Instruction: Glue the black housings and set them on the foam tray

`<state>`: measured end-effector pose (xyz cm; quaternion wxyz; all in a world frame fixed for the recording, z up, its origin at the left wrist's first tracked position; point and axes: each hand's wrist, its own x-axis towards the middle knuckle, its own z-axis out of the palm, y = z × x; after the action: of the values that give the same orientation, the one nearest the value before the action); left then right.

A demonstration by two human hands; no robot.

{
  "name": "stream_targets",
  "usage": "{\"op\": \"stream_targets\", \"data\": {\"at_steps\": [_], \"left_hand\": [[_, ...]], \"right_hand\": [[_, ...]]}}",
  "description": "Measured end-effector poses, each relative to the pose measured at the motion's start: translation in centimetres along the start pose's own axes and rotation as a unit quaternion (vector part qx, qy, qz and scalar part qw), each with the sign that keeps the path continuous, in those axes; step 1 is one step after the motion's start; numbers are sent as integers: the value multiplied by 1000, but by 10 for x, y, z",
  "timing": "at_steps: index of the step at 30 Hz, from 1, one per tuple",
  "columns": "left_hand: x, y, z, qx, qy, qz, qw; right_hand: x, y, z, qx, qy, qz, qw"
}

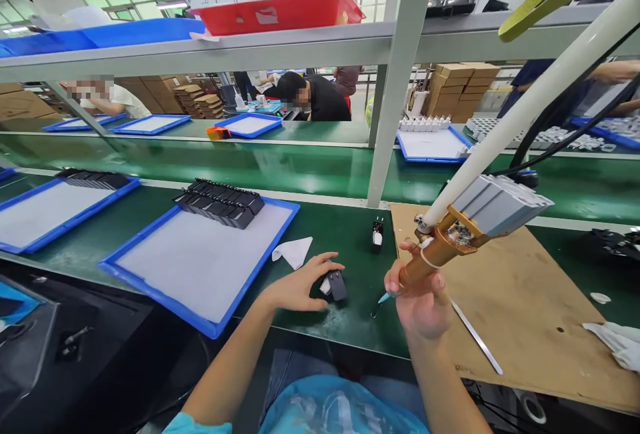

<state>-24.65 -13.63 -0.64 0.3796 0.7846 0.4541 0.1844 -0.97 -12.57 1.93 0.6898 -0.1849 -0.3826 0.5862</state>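
Note:
My left hand is low over the green bench, thumb and fingers spread around a small black plug adapter with a light patch on its side. Whether a fingertip touches it I cannot tell. From the closed fingers of my right hand sticks out a hook tool with a light-blue handle and a thin bent tip. A gold cylinder with a grey finned block, at the end of a white arm, covers part of this hand. Farther back lies another black plug adapter with a white part.
A blue-rimmed tray with rows of black housings is at the left, beside a white cloth. A brown board with a metal strip lies right. A post and shelf stand ahead; several people sit beyond.

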Motion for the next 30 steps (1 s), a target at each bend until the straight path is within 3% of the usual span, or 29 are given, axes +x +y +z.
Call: {"op": "stream_targets", "data": {"at_steps": [4,6,10,16,21,25,30], "left_hand": [[-2,11,39,85,154,-65,982],[-1,14,50,97,196,-70,973],[-9,12,47,43,211,-31,976],[-22,-3,43,-84,228,-21,970],[-23,-13,48,-121,261,-27,957],[-22,-14,56,-84,302,-57,948],[-12,-8,78,54,325,-87,940]], "right_hand": [[1,0,-2,1,-1,-5,1000],[1,0,-2,4,-3,-6,1000],[2,0,1,7,-4,-8,1000],[2,2,4,3,-3,-6,1000],[2,6,9,12,-11,-2,1000],[4,11,16,26,-21,-3,999],[9,23,28,20,-40,-13,999]]}}
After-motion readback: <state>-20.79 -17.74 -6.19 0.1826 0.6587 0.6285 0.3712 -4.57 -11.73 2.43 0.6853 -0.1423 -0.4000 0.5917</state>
